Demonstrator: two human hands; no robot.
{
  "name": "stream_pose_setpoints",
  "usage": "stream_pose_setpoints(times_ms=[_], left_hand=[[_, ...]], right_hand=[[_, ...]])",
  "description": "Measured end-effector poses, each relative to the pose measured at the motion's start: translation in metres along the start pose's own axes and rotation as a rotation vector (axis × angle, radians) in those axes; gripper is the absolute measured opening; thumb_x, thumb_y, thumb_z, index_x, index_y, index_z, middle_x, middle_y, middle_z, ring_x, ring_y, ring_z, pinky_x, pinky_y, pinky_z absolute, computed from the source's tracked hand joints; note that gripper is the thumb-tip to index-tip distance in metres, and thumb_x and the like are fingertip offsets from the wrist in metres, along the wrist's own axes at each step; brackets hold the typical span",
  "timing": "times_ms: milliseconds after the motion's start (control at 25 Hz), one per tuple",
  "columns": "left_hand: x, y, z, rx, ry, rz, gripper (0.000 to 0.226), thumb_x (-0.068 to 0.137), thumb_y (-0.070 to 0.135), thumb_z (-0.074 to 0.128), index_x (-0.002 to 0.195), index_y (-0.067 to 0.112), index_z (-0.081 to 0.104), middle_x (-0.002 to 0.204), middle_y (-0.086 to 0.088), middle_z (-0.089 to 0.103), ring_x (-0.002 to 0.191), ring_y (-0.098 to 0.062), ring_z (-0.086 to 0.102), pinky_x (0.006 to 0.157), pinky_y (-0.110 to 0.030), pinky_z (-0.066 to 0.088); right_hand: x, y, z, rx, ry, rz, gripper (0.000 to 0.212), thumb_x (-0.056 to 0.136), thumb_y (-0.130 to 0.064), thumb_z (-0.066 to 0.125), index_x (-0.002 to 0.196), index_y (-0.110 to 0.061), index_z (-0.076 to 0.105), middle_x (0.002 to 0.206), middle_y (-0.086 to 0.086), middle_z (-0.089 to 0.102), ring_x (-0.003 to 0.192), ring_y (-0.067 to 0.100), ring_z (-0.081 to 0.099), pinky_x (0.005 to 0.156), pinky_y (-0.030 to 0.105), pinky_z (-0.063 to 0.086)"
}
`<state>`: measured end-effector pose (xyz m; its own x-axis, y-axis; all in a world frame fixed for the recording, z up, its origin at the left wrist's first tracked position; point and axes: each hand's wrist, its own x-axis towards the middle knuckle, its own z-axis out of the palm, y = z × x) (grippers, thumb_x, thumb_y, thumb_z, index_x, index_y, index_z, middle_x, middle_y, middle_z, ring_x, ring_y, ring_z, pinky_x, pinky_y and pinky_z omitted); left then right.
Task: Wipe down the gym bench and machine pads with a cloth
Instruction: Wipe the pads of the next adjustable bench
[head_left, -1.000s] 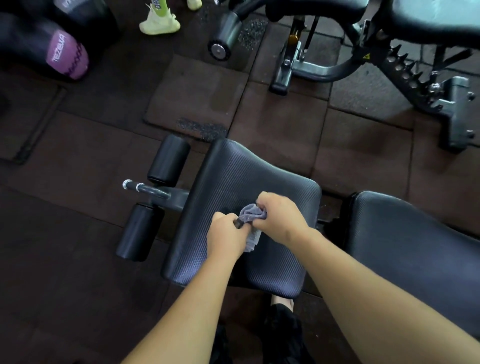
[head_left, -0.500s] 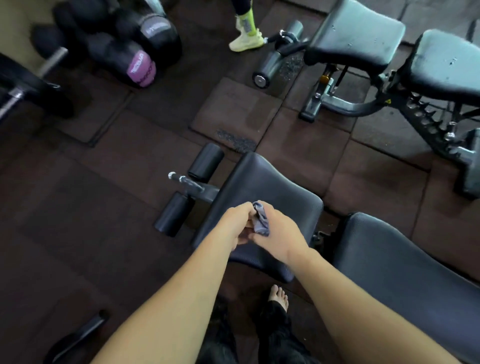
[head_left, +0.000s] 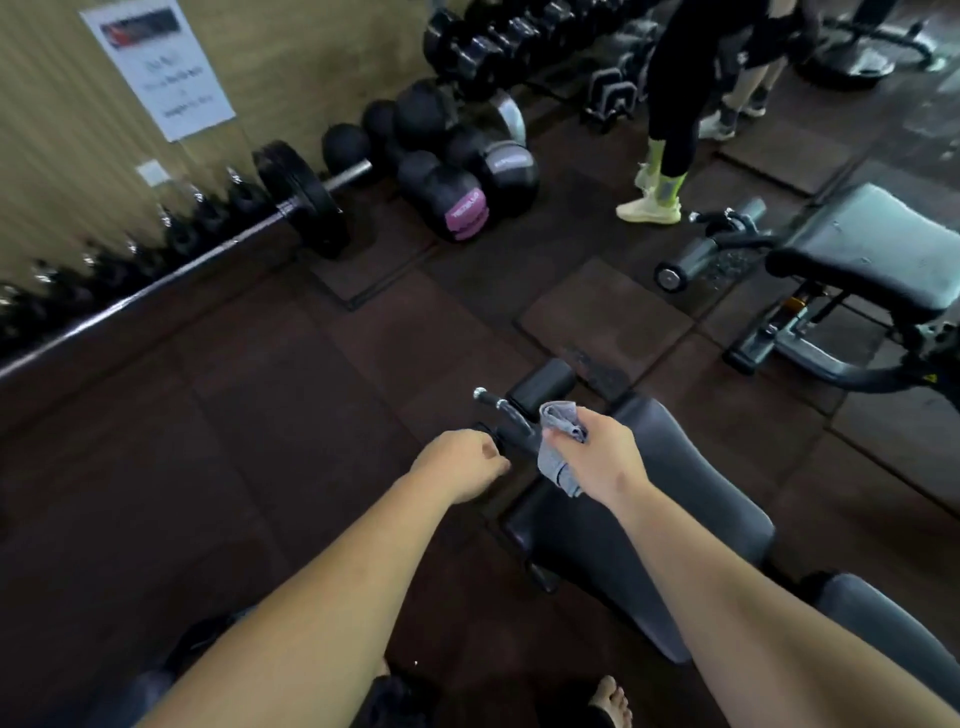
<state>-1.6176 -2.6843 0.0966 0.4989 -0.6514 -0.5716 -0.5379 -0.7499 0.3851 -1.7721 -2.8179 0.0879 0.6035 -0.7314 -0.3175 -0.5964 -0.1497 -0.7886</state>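
Observation:
A small grey cloth (head_left: 558, 447) hangs from my right hand (head_left: 600, 454), which grips it above the front end of the black bench seat pad (head_left: 691, 499). My left hand (head_left: 457, 465) is curled into a loose fist just left of the cloth, apart from it, with nothing visible in it. It hovers in front of the bench's black foam roller (head_left: 540, 384) and chrome-tipped bar (head_left: 493, 402). The bench's back pad (head_left: 883, 629) shows at the lower right, partly hidden by my right forearm.
A second bench (head_left: 872, 260) stands at the right. A loaded barbell (head_left: 306, 200) lies along the left wall, with medicine balls (head_left: 457, 202) and dumbbells behind. A person in yellow shoes (head_left: 652, 208) stands at the back. My bare foot (head_left: 610, 701) is below.
My view has lifted from the seat pad toward the wall. My left hand has let go of the cloth and moved left; my right hand has carried the cloth off the pad toward the roller.

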Motion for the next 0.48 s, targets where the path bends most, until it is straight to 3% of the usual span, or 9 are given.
stream_pose_setpoints(times_ms=[80, 240, 320, 480], left_hand=[[0.002, -0.045, -0.032, 0.074, 0.049, 0.034, 0.03, 0.089, 0.051, 0.058, 0.106, 0.031, 0.072, 0.111, 0.003, 0.07, 0.109, -0.024, 0.063, 0.091, -0.04, 0.055], [0.015, -0.137, -0.104, 0.238, 0.095, 0.143, 0.041, 0.097, 0.049, 0.056, 0.132, 0.03, 0.062, 0.127, 0.004, 0.063, 0.128, -0.022, 0.047, 0.099, -0.043, 0.049], [0.023, -0.166, -0.139, 0.319, 0.105, 0.184, 0.043, 0.097, 0.049, 0.055, 0.134, 0.029, 0.061, 0.123, 0.004, 0.062, 0.127, -0.022, 0.046, 0.097, -0.045, 0.05], [0.052, -0.204, -0.197, 0.4, 0.097, 0.221, 0.044, 0.098, 0.05, 0.055, 0.136, 0.029, 0.059, 0.126, 0.003, 0.058, 0.128, -0.023, 0.045, 0.096, -0.044, 0.049]], right_hand=[[0.013, -0.034, 0.036, 0.05, 0.003, 0.012, 0.019, 0.094, -0.033, 0.069, 0.079, -0.021, 0.069, 0.074, -0.006, 0.069, 0.069, 0.009, 0.063, 0.052, 0.016, 0.044], [0.039, -0.1, 0.119, 0.243, 0.079, 0.083, 0.019, 0.084, -0.036, 0.073, 0.08, -0.018, 0.072, 0.073, -0.001, 0.071, 0.074, 0.019, 0.07, 0.063, 0.036, 0.054], [0.05, -0.126, 0.15, 0.313, 0.112, 0.093, 0.023, 0.077, -0.043, 0.072, 0.083, -0.021, 0.073, 0.08, 0.004, 0.075, 0.084, 0.026, 0.075, 0.072, 0.047, 0.06], [0.077, -0.17, 0.185, 0.411, 0.184, 0.096, 0.024, 0.073, -0.049, 0.07, 0.089, -0.031, 0.074, 0.086, -0.001, 0.076, 0.09, 0.024, 0.074, 0.082, 0.051, 0.06]])
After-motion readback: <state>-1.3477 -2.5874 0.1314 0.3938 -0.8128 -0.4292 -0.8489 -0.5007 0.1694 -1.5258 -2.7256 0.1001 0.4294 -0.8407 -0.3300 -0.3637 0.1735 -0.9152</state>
